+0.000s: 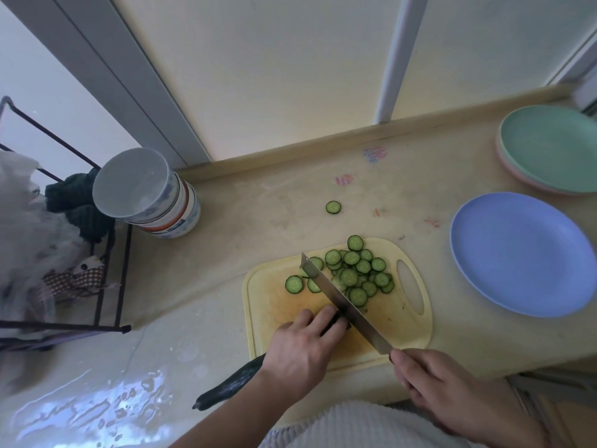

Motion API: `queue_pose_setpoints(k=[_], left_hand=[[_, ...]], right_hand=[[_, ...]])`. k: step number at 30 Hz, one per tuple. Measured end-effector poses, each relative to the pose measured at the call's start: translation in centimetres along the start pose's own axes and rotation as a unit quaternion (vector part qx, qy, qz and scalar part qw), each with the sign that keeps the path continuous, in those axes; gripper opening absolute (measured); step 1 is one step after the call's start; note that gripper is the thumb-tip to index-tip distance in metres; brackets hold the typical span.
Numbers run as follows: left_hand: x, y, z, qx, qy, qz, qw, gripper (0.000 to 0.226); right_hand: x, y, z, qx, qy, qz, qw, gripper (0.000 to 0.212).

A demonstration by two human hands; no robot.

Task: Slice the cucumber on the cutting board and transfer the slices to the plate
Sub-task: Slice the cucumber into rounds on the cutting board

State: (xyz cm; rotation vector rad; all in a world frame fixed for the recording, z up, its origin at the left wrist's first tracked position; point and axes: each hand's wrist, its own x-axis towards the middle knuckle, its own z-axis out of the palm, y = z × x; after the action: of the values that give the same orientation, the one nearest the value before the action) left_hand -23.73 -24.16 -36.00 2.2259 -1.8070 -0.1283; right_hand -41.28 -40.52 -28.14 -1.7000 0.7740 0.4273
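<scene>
We had the left hand (302, 349) clamped down on the cucumber (231, 384), its dark end overhanging the yellow cutting board (268, 305). Right hand (442, 388) gripped the knife (342, 305), blade across the board at the fingertips. Slices (353, 274) piled beyond. Blue plate (520, 253) empty, right. One stray slice (333, 207) on the counter; stacked plates (549, 148) far right.

My left hand (302, 345) covers the middle of the cucumber (231, 384), so I can't see where the knife (342, 307) meets it. My right hand (449, 388) hides the knife's handle entirely. The stacked plates (549, 150) run off the right edge, and the wire rack (64, 240) off the left.
</scene>
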Motion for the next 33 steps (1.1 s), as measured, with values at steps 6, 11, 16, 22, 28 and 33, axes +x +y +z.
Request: queue_pose_setpoints(k=[6,11,16,22,28,33], left_hand=[[0.1,0.1,0.0,-0.007,-0.003,-0.004,1.0,0.05],[0.1,0.1,-0.2,-0.008,-0.014,-0.011,1.0,0.054],[-0.3,0.4,-0.4,-0.015,-0.013,-0.02,1.0,0.047],[-0.6,-0.6,-0.5,-0.011,-0.008,-0.035,0.999,0.043],[-1.3,-0.9,-0.4,-0.007,-0.021,-0.05,0.999,0.045],[-1.5,-0.6,-0.2,-0.011,-0.01,-0.059,0.998,0.047]], right_hand=[[-0.6,-0.6,0.5,0.008,0.01,0.004,1.0,0.05],[-1.0,-1.4,0.9,0.005,0.015,0.008,1.0,0.049],[-1.0,-1.7,1.3,-0.027,0.031,0.01,0.999,0.049],[-0.6,-1.3,1.9,-0.068,0.053,-0.014,0.996,0.05],[-0.7,-1.5,2.4,-0.098,0.059,-0.012,0.993,0.047],[-0.6,-1.6,2.4,-0.107,0.054,-0.02,0.993,0.048]])
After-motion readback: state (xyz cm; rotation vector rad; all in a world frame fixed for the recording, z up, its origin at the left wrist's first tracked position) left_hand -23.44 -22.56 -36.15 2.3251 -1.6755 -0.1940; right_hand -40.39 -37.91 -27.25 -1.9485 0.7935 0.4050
